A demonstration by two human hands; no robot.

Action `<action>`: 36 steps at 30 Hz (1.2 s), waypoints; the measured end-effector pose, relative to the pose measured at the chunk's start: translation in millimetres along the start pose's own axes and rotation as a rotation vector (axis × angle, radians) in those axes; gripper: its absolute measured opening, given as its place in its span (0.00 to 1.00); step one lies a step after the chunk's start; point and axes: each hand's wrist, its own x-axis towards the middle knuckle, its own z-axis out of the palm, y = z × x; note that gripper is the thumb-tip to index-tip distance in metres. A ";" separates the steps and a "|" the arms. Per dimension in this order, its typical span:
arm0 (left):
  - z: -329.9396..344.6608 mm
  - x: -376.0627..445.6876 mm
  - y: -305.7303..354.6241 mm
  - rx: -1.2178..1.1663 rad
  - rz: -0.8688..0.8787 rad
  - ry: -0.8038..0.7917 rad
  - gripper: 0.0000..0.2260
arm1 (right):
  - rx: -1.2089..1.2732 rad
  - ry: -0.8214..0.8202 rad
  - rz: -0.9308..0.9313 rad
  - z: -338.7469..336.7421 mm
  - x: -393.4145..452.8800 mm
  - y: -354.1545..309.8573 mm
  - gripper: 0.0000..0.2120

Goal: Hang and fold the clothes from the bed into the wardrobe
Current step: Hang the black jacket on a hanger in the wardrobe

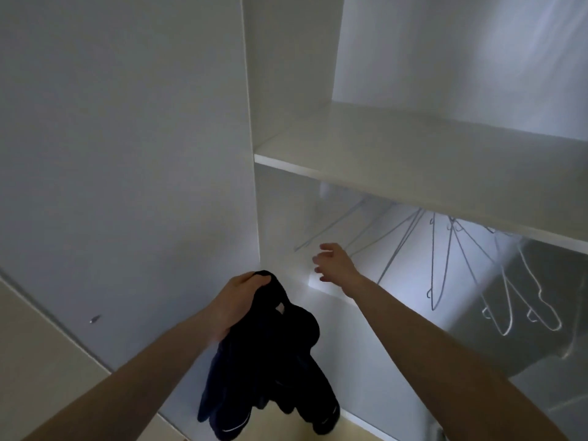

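Observation:
My left hand [238, 300] grips a dark navy garment [270, 361] by its top, and the cloth hangs down in front of the open white wardrobe [413, 173]. My right hand [334, 262] is stretched into the compartment under the shelf, fingers loosely spread, holding nothing. Several thin wire hangers [439, 259] hang from under the shelf to the right of that hand; a few blurred ones [337, 230] sit just above it. The rail itself is hidden by the shelf.
A white shelf board [381, 144] runs across above the hanging space. The wardrobe's closed panel [127, 154] fills the left. A grey fabric item [556, 297] lies in the compartment at far right. Light wooden floor [31, 361] shows at lower left.

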 end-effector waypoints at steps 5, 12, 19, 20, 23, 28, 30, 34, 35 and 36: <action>-3.9 28.2 9.9 -0.014 -0.018 0.046 0.10 | 0.156 0.131 0.143 25.9 82.4 -12.9 0.28; -12.8 50.9 11.0 -0.050 -0.008 0.156 0.09 | 0.068 0.222 0.157 30.8 159.1 -5.1 0.20; -14.1 62.4 14.1 -0.058 -0.010 0.205 0.08 | 0.137 0.044 0.144 15.0 170.6 -14.5 0.04; -13.8 63.4 14.9 -0.056 -0.008 0.196 0.08 | 0.148 0.057 0.163 13.6 172.4 -13.8 0.02; -11.0 69.7 18.2 -0.047 -0.010 0.176 0.09 | 0.282 0.157 0.232 10.8 175.5 -9.8 0.04; -11.6 74.1 23.8 -0.015 -0.013 0.153 0.11 | 0.258 0.137 0.217 8.7 179.3 -13.5 0.16; -12.6 75.8 25.4 -0.019 -0.015 0.153 0.11 | 0.213 0.127 0.199 13.5 184.1 -20.1 0.17; -15.4 76.3 25.6 -0.042 -0.015 0.161 0.10 | 0.132 0.146 0.180 28.2 193.3 -26.2 0.20; -16.4 77.0 25.2 -0.044 -0.020 0.171 0.10 | 0.104 0.137 0.168 29.9 196.1 -24.7 0.19; -17.8 77.9 24.4 -0.049 -0.028 0.184 0.09 | 0.077 0.120 0.146 31.2 196.9 -23.7 0.18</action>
